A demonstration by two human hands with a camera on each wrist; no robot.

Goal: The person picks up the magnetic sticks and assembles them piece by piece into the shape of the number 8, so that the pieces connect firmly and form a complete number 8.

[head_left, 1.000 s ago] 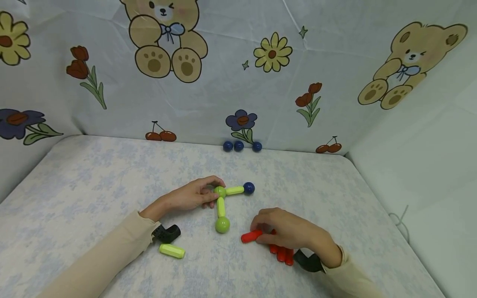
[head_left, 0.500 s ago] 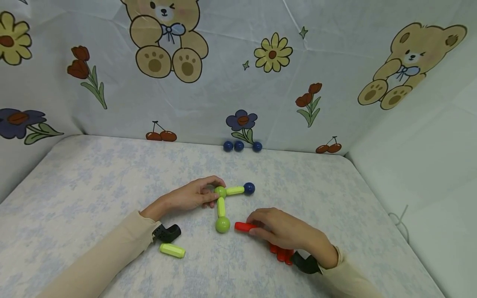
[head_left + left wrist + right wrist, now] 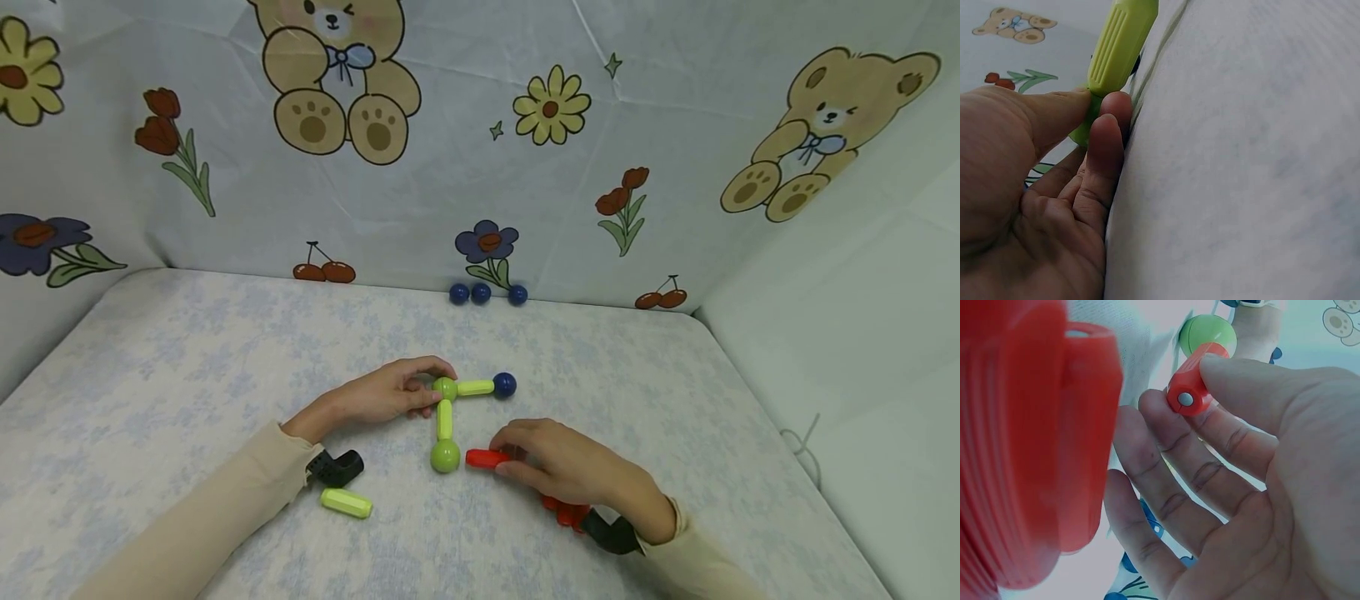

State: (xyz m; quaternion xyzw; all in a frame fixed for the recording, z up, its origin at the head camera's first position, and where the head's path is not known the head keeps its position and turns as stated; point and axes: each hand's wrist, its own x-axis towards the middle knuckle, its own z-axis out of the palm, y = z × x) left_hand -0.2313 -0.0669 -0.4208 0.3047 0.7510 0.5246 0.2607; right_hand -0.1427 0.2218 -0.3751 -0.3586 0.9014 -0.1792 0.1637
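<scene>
My left hand [image 3: 386,390] pinches a green ball [image 3: 446,388] at the corner of an L-shaped piece of magnetic rods and balls. One light-green rod [image 3: 476,387] runs from that ball to a dark blue ball [image 3: 505,385]; another green rod [image 3: 445,419] leads toward me to a second green ball [image 3: 445,456]. Between thumb and fingers, my right hand [image 3: 566,461] pinches a red magnetic rod [image 3: 486,459]. A metal dot shows on the near end of this red rod [image 3: 1188,394] in the right wrist view. Its far end points at the second green ball, a small gap apart.
Several more red rods [image 3: 566,512] lie partly hidden under my right wrist. A loose light-green rod [image 3: 347,502] lies beside my left forearm. Three dark blue balls, one of them the right ball [image 3: 517,295], sit along the back wall of the cloth-covered table [image 3: 247,350].
My right hand has lifted the red rod from beside the others and moved it left, close to the near green ball. The L-shaped piece has turned very slightly in my left hand.
</scene>
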